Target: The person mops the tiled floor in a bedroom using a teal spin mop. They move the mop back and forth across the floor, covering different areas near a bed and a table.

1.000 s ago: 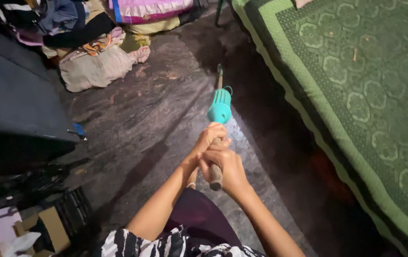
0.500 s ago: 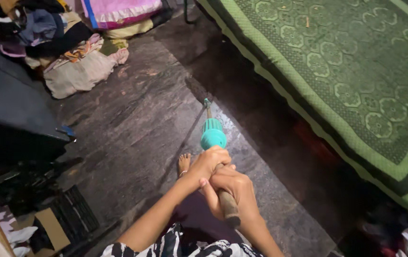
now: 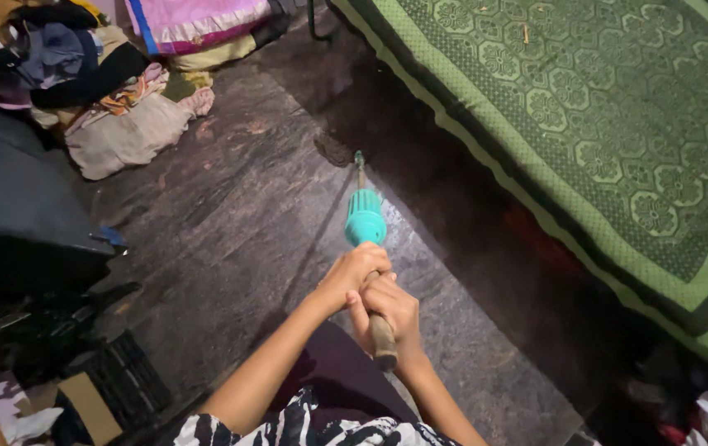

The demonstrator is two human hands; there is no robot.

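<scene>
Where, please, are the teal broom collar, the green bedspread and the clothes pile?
teal broom collar (image 3: 365, 218), head view, middle of the ribbed plastic.
green bedspread (image 3: 602, 107), head view, patterned top.
clothes pile (image 3: 123, 132), head view, beige cloth in front.

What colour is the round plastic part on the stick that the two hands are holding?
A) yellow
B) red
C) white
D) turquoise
D: the ribbed plastic collar on the wooden stick is turquoise, just above where the left hand and the right hand grip it over the dark stone floor.
</scene>
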